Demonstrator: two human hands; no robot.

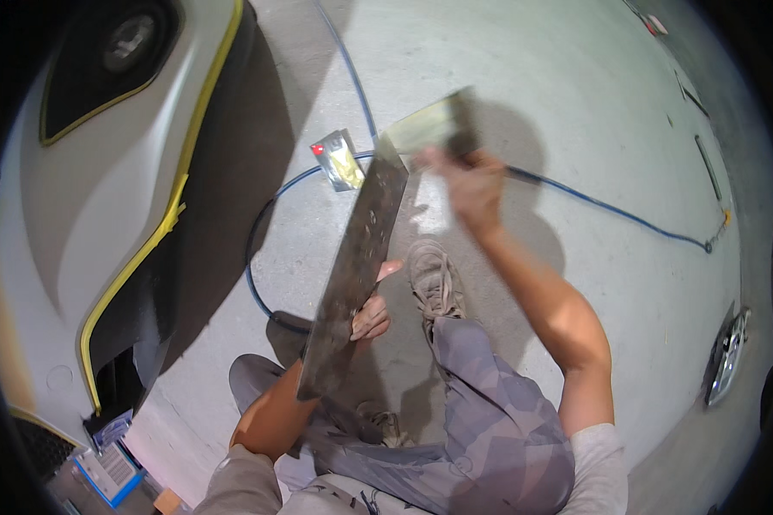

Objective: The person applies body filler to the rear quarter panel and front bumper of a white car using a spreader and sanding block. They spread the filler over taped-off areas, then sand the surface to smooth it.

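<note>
A flat, dark metal plate [352, 266] with scuffed marks stands steeply tilted in front of me. My left hand [369, 319] grips it at its right edge, with the fingers folded over the near side. Up at the plate's far end, my right hand [474, 187] is closed on a wide scraper [425, 126]. Its pale, yellowish blade points left, and its near corner meets or overlaps the top of the plate. Motion blurs the scraper and the right hand. I cannot tell whether any paste lies on the blade.
To the left is a pale car bumper [137, 137] edged with yellow masking tape [133, 268]. A silver packet [342, 165] lies on the floor beyond the plate. A blue hose [605, 206] loops across the floor. At right lies a car lamp [728, 356]; a blue-edged box [110, 474] sits lower left.
</note>
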